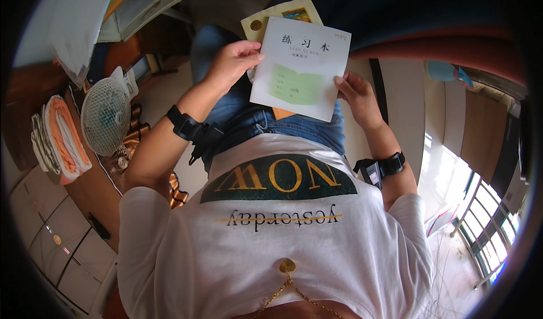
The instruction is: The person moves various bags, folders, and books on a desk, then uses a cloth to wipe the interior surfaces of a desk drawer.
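A white exercise book (303, 66) with printed characters and a pale green panel on its cover is held over my lap, slightly tilted. My left hand (235, 64) pinches its left edge between thumb and fingers. On the lower right edge, my right hand (358, 98) has its thumb on the cover and its fingers behind. A cream booklet (265, 18) with a small coloured picture and a dark round mark shows behind the top of the exercise book. Below its bottom edge an orange corner (283, 113) sticks out; the rest of that piece is hidden.
To the left stand a white caged electric fan (106, 116) and a stack of folded cloths (61, 138). White cabinet doors (59, 225) are at the lower left. On the right are a metal railing (488, 230) in bright light and a brown panel (483, 132). Blue jeans (288, 126) cover my lap.
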`<state>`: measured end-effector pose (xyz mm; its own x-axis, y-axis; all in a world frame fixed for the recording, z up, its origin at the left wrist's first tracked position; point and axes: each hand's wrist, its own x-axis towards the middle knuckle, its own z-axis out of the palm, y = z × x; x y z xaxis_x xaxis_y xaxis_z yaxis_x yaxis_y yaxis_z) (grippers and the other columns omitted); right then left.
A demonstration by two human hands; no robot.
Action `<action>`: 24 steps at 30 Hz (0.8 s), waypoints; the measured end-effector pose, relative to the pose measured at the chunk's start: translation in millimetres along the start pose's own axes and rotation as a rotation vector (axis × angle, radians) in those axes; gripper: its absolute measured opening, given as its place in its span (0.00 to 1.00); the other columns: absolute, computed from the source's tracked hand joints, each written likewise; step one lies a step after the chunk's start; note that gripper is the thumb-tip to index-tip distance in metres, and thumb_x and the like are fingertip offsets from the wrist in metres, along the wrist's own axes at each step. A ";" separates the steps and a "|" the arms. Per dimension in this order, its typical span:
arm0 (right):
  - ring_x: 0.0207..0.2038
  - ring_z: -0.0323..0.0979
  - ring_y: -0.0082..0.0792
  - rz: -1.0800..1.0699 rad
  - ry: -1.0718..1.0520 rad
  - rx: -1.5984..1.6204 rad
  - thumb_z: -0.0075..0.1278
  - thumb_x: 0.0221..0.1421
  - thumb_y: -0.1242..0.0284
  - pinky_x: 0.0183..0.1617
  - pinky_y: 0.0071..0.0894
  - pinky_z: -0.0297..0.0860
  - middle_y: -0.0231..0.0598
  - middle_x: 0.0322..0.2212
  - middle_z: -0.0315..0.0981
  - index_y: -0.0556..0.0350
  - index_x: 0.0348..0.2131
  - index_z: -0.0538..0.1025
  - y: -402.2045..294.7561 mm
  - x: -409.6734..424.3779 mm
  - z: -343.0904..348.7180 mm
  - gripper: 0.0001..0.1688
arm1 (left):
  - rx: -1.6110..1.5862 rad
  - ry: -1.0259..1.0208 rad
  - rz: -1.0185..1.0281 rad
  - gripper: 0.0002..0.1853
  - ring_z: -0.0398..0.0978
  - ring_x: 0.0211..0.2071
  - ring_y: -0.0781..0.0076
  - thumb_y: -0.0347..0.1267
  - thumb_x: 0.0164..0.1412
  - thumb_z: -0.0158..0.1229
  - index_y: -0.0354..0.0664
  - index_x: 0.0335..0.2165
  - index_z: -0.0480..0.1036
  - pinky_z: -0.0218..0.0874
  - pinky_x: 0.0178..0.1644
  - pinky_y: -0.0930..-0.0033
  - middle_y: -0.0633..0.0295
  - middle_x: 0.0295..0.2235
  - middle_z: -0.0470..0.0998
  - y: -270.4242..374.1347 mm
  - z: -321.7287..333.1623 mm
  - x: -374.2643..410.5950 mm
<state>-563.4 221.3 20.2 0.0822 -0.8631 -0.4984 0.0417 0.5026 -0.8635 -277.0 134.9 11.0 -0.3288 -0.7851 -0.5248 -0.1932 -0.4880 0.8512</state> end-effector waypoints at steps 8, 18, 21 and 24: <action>0.36 0.71 0.24 0.134 -0.085 0.393 0.44 0.59 0.61 0.45 0.26 0.66 0.33 0.32 0.74 0.56 0.38 0.74 -6.1 -2.3 -6.4 0.18 | -0.135 -0.027 -0.057 0.12 0.71 0.34 0.77 0.27 0.54 0.55 0.36 0.38 0.70 0.62 0.38 0.76 0.62 0.33 0.74 1.5 4.1 -3.6; 0.39 0.69 0.25 0.092 -0.098 0.499 0.44 0.58 0.58 0.48 0.28 0.64 0.32 0.35 0.74 0.52 0.40 0.75 -6.3 -4.0 -7.8 0.19 | -0.305 -0.132 -0.030 0.09 0.71 0.35 0.78 0.28 0.58 0.51 0.42 0.38 0.64 0.63 0.40 0.75 0.62 0.34 0.74 17.4 4.6 -11.4; 0.38 0.70 0.25 0.095 -0.082 0.504 0.44 0.57 0.58 0.47 0.28 0.64 0.33 0.34 0.74 0.52 0.40 0.75 -5.3 -4.2 -8.0 0.20 | -0.312 -0.134 -0.030 0.09 0.71 0.36 0.77 0.27 0.58 0.51 0.42 0.39 0.64 0.63 0.41 0.75 0.62 0.35 0.73 17.6 5.4 -11.7; 0.37 0.70 0.25 0.084 -0.073 0.488 0.45 0.57 0.57 0.46 0.28 0.64 0.33 0.34 0.74 0.52 0.40 0.75 -6.3 -4.7 -6.3 0.20 | -0.308 -0.135 -0.032 0.09 0.71 0.36 0.77 0.28 0.58 0.51 0.42 0.39 0.64 0.63 0.42 0.75 0.62 0.35 0.73 15.4 4.5 -10.9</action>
<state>-570.3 221.9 27.5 0.1740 -0.8214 -0.5431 0.4914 0.5504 -0.6750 -280.5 137.7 29.8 -0.4509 -0.7200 -0.5275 0.0767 -0.6200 0.7808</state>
